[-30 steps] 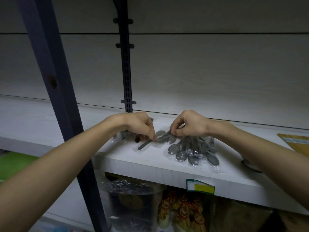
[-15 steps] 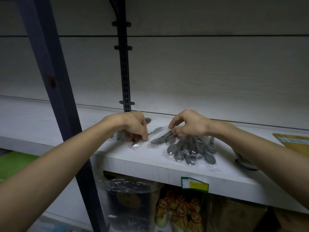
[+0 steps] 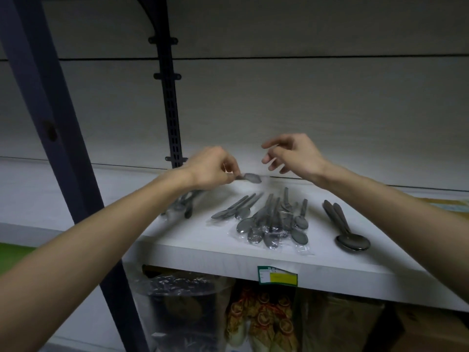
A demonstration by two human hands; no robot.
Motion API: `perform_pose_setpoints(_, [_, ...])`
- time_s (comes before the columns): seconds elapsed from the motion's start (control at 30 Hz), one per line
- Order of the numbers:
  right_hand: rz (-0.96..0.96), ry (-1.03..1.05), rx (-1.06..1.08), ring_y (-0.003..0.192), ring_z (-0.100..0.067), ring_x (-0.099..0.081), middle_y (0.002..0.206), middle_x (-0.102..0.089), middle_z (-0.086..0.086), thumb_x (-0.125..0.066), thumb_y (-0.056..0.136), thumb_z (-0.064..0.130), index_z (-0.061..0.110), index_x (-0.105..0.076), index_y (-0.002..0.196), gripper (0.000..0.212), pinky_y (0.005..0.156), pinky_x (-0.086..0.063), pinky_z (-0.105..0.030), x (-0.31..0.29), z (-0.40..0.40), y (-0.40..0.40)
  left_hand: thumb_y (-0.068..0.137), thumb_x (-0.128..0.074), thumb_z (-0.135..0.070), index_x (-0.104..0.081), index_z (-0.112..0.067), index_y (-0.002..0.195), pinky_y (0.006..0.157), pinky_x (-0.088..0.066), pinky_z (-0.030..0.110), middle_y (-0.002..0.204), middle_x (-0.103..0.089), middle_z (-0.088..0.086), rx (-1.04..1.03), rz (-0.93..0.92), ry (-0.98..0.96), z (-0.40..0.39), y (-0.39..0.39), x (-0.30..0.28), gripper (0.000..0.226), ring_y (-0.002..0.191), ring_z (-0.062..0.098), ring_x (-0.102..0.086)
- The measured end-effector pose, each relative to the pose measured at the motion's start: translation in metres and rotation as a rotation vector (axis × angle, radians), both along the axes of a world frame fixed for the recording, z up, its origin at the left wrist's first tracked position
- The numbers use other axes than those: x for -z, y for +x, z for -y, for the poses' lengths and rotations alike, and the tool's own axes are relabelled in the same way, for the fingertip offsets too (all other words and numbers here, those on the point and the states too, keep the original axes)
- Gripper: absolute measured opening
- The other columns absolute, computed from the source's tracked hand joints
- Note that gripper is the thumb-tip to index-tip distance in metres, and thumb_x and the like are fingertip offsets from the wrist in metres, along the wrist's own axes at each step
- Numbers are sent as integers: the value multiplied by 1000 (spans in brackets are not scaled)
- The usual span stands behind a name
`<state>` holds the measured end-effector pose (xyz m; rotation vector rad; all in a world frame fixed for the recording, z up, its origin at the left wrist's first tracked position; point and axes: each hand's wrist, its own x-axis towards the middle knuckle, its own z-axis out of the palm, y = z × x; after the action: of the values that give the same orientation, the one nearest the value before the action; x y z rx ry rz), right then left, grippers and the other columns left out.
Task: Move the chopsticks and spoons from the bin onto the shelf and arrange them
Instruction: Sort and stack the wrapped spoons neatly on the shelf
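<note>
My left hand (image 3: 212, 168) is raised above the white shelf (image 3: 228, 247) and pinches a small wrapped metal spoon (image 3: 250, 177) by its handle. My right hand (image 3: 291, 153) hovers beside it with loose fingers, holding nothing. On the shelf below lie a row of three wrapped spoons (image 3: 234, 207), a larger pile of wrapped spoons (image 3: 275, 222), another bundle (image 3: 184, 203) partly hidden under my left wrist, and two big dark spoons (image 3: 342, 227) at the right. No chopsticks or bin are visible.
A dark upright post (image 3: 48, 128) crosses the left foreground and a slotted rail (image 3: 170, 102) runs up the back wall. A price label (image 3: 277, 275) sits on the shelf edge. Bagged goods (image 3: 258, 321) fill the lower shelf. A yellow packet (image 3: 449, 201) lies far right.
Both hands have lifted off the spoon piles. My left hand now holds one spoon in the air, and my right hand has let go and opened. The view shifted, revealing the big spoons.
</note>
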<state>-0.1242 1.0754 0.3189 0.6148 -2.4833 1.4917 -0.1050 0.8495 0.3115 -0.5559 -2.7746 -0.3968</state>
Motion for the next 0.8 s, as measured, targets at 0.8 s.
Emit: perform_pose_setpoints(0.8, [-165, 821, -228, 103, -14, -59, 128, -66, 1, -64, 91, 20, 21, -62, 133, 42, 91, -46, -25, 41, 110, -23, 81, -69, -64, -73, -20, 89, 83, -56, 37, 85, -74, -2, -453, 457, -36, 81, 0, 27, 44, 82, 20, -70])
